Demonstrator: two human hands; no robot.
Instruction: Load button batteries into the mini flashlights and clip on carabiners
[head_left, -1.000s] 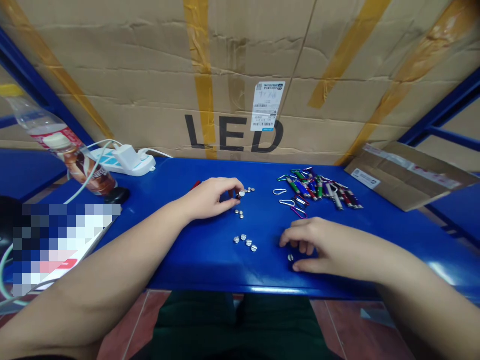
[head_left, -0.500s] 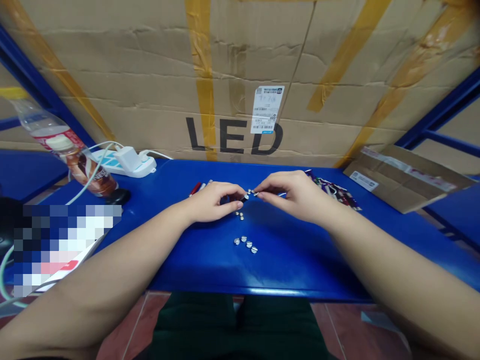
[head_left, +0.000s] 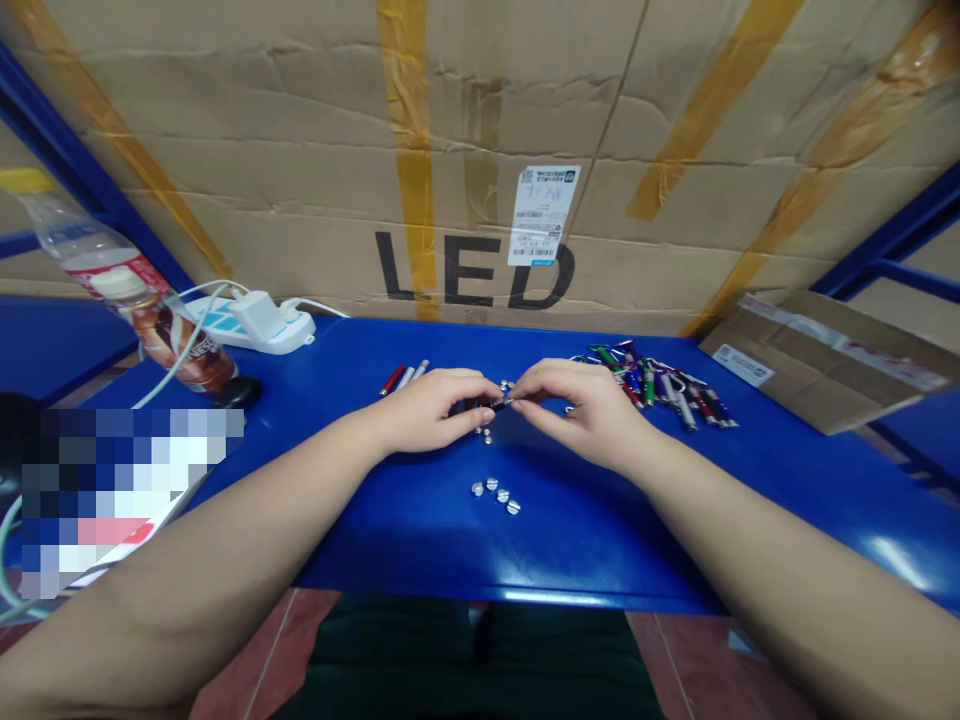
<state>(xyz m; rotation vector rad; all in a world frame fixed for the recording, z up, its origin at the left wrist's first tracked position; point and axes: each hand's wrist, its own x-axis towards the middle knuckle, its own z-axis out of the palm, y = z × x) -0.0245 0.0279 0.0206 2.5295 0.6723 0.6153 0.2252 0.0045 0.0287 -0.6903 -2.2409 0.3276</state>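
Both hands meet over the middle of the blue table (head_left: pixel 420 540). My left hand (head_left: pixel 427 410) is closed round a small dark tube, likely a keychain flashlight body (head_left: pixel 487 405). My right hand (head_left: pixel 581 405) pinches at the tube's right end, fingertips together; what it holds there is too small to make out. Small silver button cells (head_left: pixel 496 493) lie in a short row just in front of the hands, and a few more (head_left: pixel 486 434) sit under the fingertips. A heap of coloured keychain flashlights (head_left: pixel 667 388) with carabiner clips lies to the right of my right hand.
Red and silver tubes (head_left: pixel 403 377) lie behind my left hand. A tilted drink bottle (head_left: pixel 142 305) and a white power strip (head_left: pixel 255 322) stand at the back left. A large cardboard box marked LED (head_left: pixel 480 150) walls the back; a flat carton (head_left: pixel 825 355) lies right.
My right hand came up from the table's front edge to meet the left hand, and now pinches the tube's end. The left hand has stayed put, gripping the tube.
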